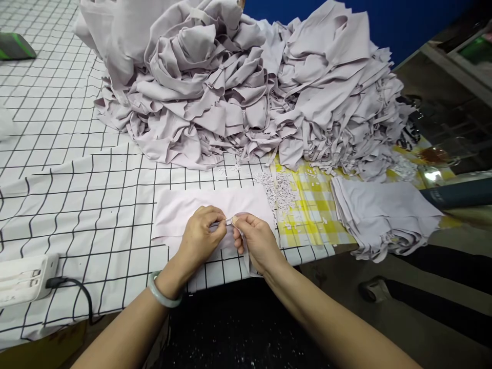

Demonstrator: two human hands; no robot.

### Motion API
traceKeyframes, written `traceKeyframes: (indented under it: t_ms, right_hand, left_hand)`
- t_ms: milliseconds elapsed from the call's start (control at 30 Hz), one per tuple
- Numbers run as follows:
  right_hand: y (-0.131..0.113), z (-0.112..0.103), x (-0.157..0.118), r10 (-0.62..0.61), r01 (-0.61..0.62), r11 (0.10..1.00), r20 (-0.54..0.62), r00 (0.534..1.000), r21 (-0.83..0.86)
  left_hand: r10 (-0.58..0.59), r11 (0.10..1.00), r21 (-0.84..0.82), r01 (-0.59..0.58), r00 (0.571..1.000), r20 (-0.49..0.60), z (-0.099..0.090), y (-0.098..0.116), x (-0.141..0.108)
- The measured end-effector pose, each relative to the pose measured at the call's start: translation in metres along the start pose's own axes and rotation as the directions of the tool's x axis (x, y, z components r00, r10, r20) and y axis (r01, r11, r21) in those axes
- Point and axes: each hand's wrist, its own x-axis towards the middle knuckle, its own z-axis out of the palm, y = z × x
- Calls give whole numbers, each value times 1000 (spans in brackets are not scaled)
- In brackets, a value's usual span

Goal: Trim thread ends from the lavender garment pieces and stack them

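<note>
A pale lilac fabric piece (246,200) lies flat on the checked tablecloth at the table's front edge. Over it my left hand (203,233) pinches one end of a narrow fabric strap (229,222) between thumb and forefinger. My right hand (255,238) grips the same strap close by, fingertips almost meeting those of the left, and a length of it hangs below this hand over the edge. Small details between the fingertips are too fine to make out.
Large heaps of lilac fabric (200,92) fill the back of the table. To the right, a folded stack (388,210) overhangs the edge beside yellow checked cloth (307,205) strewn with white scraps (282,192). A white power bank (26,279) with a black cable lies left. Someone's legs (434,302) show right.
</note>
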Motion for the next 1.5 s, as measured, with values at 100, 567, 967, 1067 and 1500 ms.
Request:
traceKeyframes:
  t_ms: [100, 567, 967, 1067, 1500]
  right_hand:
    - [2, 5, -3, 11, -11, 1000, 26, 1000, -22]
    - [2, 4, -1, -43, 45, 999, -69, 997, 25]
    - [6, 9, -3, -27, 26, 999, -49, 998, -33]
    - [4, 5, -9, 19, -18, 999, 9, 1000, -42]
    - [2, -83, -39, -763, 529, 231, 186, 620, -817]
  left_hand:
    - [0, 1000, -4, 0, 1000, -12, 2, 0, 0]
    - [7, 1000, -13, -8, 1000, -25, 3, -1, -1]
    - [22, 1000, 9, -22, 999, -27, 3, -1, -2]
    - [37, 999, 25, -37, 999, -27, 3, -2, -2]
    - [195, 854, 494, -164, 981, -11, -15, 3, -34]
